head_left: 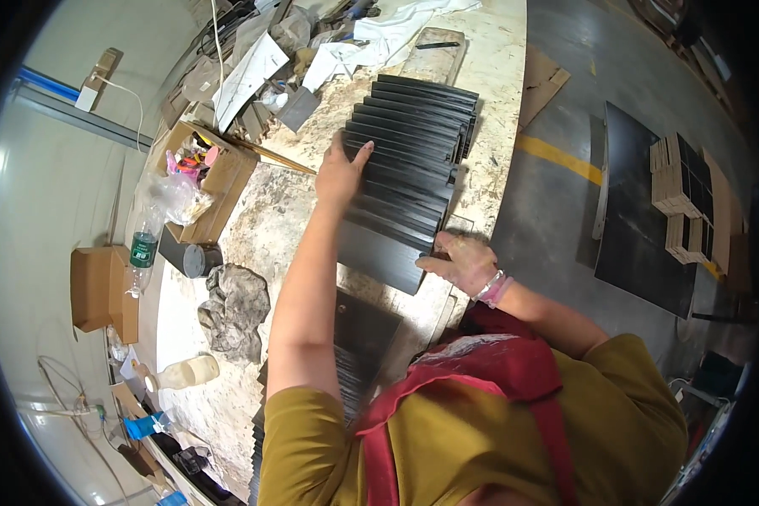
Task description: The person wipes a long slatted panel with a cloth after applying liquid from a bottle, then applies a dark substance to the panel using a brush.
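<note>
The left forearm (308, 278) covers part of the fanned black panels (409, 160) near the workbench's (278, 219) front edge. The person's torso hides a second black stack (358, 337) there. Clutter at the far edge is too small to identify; the cardboard box's (219, 181) contents blur together.

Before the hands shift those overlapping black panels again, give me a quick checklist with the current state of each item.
1. Left hand on the row of black panels: ok, it lies flat on their left edge.
2. Right hand on the nearest panel: ok, fingers touch its right corner.
3. Panels fanned evenly: ok, they overlap in a regular row running away from the person.
4. Panels fully supported by the workbench: cannot tell, the right ends lie close to the bench edge.
5. Space to the left of the row: ok, the cardboard box and the crumpled grey rag sit apart from it.
6. Grip firmness: cannot tell.
</note>
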{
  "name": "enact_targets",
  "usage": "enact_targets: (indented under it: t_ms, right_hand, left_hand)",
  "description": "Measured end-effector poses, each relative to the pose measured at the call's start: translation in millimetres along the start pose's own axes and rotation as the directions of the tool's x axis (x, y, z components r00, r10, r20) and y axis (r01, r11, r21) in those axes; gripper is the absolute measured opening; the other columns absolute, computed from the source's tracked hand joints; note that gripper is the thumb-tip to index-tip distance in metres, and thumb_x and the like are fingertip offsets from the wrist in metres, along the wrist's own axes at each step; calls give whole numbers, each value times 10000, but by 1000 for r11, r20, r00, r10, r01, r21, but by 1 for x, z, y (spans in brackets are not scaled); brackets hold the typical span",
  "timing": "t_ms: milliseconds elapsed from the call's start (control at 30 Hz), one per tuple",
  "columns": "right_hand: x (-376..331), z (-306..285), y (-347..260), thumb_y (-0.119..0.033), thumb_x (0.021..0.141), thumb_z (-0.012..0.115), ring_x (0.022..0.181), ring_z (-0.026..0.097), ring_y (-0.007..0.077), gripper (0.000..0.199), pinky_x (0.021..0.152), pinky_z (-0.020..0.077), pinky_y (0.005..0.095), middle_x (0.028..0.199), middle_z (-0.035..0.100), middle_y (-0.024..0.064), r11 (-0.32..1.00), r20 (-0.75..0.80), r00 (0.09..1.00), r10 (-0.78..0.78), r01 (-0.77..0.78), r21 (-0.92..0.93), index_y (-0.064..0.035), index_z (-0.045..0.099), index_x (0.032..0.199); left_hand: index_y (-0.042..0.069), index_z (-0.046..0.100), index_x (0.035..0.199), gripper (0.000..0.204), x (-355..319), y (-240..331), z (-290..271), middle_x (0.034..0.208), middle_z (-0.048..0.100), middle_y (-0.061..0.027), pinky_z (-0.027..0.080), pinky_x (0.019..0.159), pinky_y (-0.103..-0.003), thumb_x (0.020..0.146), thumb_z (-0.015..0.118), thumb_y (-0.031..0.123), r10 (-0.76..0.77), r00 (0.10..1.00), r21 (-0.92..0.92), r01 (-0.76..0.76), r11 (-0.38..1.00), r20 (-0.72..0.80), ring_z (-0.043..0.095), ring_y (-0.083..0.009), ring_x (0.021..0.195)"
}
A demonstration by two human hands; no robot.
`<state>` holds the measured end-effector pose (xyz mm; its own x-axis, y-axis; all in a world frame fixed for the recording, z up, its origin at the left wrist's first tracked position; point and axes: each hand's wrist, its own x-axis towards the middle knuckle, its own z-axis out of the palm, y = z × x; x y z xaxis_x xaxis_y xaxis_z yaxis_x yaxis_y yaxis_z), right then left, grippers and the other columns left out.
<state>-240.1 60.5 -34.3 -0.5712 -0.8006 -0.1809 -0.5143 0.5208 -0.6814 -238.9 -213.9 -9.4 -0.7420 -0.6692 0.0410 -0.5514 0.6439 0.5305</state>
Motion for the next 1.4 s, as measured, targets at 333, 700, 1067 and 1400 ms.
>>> enact_targets:
  t_ms: [333,700,1067,1400]
  right_hand:
    - [2,14,-1,-688,815,554,735,662,299,610,607,528,423,803,655,124,991,-24,993,-112,110,-77,-97,587,963]
    - [31,-32,25,-317,929,583,830,660,322,247,744,501,387,894,665,170,905,-361,901,240,-73,420,-99,588,1045]
    - [84,-17,57,-144,911,563,759,567,150,148,682,467,299,851,579,65,645,-133,976,170,-8,764,-16,560,985]
    - [49,-31,101,-97,902,605,914,597,147,287,822,474,262,971,632,58,694,-390,913,123,202,691,-5,569,1171]
  left_hand:
    - [20,427,1392,832,1,-21,-11,1143,627,-288,464,933,-456,860,536,651,-39,995,123,28,992,91,598,-427,1089]
    - [-6,438,1380,682,43,-55,10,1203,608,-277,440,963,-398,962,475,533,9,995,-132,5,991,102,576,-393,1153]
    - [-1,478,1359,652,30,-28,-2,1275,558,-283,391,1032,-400,962,473,516,-76,987,-82,88,993,139,517,-404,1222]
    - [8,346,1453,539,-172,-131,-145,1449,433,-177,343,1073,-349,994,528,224,-237,886,-346,93,933,-399,421,-264,1328]
